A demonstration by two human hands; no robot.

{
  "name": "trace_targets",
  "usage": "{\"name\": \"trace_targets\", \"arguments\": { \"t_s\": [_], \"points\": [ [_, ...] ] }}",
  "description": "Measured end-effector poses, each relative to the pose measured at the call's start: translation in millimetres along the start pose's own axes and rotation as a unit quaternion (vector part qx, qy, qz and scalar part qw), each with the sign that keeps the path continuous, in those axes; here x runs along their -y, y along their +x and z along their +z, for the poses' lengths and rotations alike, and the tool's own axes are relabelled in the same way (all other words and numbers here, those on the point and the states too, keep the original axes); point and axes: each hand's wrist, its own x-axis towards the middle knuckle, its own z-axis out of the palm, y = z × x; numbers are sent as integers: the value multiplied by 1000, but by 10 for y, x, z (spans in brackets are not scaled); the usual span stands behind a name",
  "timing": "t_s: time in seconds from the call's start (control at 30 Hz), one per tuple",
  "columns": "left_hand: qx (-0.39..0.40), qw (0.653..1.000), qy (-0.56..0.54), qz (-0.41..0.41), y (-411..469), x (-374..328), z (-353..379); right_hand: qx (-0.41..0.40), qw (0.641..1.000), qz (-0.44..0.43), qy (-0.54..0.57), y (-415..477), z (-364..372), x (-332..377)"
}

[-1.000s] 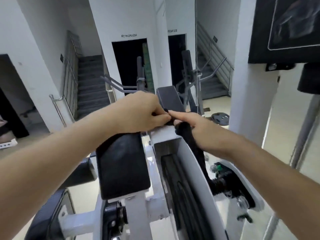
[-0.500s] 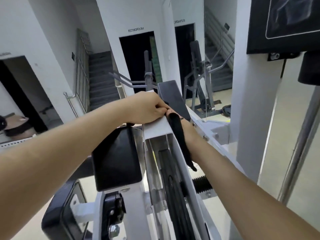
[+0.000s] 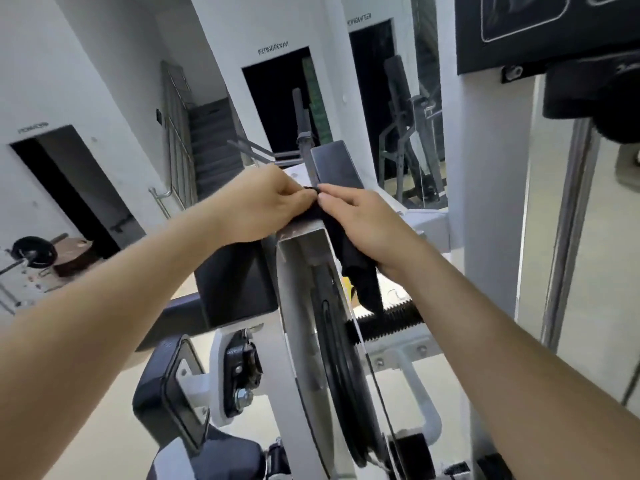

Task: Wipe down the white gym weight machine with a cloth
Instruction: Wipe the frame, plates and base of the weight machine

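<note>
The white weight machine (image 3: 298, 306) fills the middle of the head view, its white frame arm running up toward me around a black pulley wheel (image 3: 337, 368). A black cloth (image 3: 349, 251) lies over the top end of that arm and hangs down its right side. My left hand (image 3: 266, 209) pinches the cloth's upper end with curled fingers. My right hand (image 3: 367, 226) lies on the cloth just to the right, fingertips pinching it beside the left hand's. Most of the cloth under the hands is hidden.
Black pads (image 3: 235, 282) sit left of the arm and a dark pad (image 3: 332, 164) behind the hands. A white column (image 3: 485, 202) stands close on the right with a black panel (image 3: 540, 29) above. A barbell (image 3: 31, 254) lies at far left; stairs (image 3: 211, 150) rise behind.
My right hand came up from the machine arm's right side onto the cloth at its top end, meeting the left hand. The view has shifted, and the left hand stays at the top.
</note>
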Motion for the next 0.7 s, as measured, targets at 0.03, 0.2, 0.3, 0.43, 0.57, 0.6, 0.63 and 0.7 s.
{"name": "trace_targets", "arguments": {
  "t_s": [0.03, 0.2, 0.3, 0.43, 0.57, 0.6, 0.63, 0.7],
  "points": [
    [-16, 1000, -4, 13, -103, -7, 36, 9, 1000, 4, -15, 24, 9, 28],
    [-48, 996, -27, 72, -459, -205, 58, 32, 998, -27, -44, -327, -53, -84],
    [-42, 991, -47, 115, -637, -323, 54, 39, 995, -48, -75, -721, -104, -185],
    [-45, 989, 57, 127, -684, -480, 103, 21, 999, -36, -10, -916, -135, -249],
    [12, 978, 192, 83, -350, -747, 158, -61, 995, -10, -77, -681, -80, -224],
    [39, 975, 206, 74, -310, -839, 177, -60, 997, 8, -53, -669, -78, -235],
    [57, 969, 228, 74, -319, -910, 200, -52, 998, 23, -14, -700, -72, -267],
    [60, 960, 263, 78, -517, -1002, 290, -34, 997, 46, 44, -893, -76, -376]
  ]
}}
